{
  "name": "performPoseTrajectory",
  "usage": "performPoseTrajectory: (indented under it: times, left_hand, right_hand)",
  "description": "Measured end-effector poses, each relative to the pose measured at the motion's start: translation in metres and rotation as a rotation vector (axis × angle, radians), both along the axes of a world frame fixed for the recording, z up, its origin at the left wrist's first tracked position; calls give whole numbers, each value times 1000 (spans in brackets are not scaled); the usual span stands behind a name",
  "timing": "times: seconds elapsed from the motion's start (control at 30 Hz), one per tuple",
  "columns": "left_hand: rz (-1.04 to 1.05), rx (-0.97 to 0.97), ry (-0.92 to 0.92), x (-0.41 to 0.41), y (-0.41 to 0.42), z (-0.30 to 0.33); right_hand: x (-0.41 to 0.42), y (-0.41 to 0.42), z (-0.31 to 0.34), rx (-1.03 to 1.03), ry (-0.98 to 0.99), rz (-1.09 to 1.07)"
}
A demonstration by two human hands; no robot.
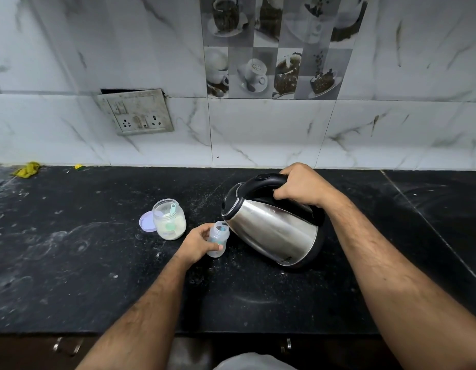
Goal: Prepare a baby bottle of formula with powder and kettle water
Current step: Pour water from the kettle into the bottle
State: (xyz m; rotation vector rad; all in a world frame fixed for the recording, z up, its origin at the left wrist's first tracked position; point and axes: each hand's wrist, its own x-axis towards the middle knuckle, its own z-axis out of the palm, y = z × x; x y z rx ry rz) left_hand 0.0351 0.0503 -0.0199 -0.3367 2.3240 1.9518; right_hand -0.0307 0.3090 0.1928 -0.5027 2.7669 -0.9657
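Note:
A steel kettle [274, 231] with a black lid and handle is tilted to the left, its spout over the mouth of a small clear baby bottle [218, 237]. My right hand [302, 186] grips the kettle's black handle from above. My left hand [198, 244] holds the open bottle upright on the black counter [98, 263]. To the left stands an open clear jar [169, 218] of white powder with a teal scoop inside. Its lilac lid [146, 221] lies beside the jar on its left.
A marble-tiled wall with a socket plate [136, 112] runs along the back of the counter. Yellow scraps [27, 169] lie at the far left against the wall. Powder dust speckles the counter. Cabinet handles [68, 345] show below the front edge.

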Motion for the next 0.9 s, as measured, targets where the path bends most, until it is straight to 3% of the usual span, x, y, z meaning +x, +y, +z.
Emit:
performPoseTrajectory:
  times: [0.9]
  left_hand:
    - [81,79,14,-1,-10,-4]
  right_hand:
    - [-9,-8,19,2,2,24]
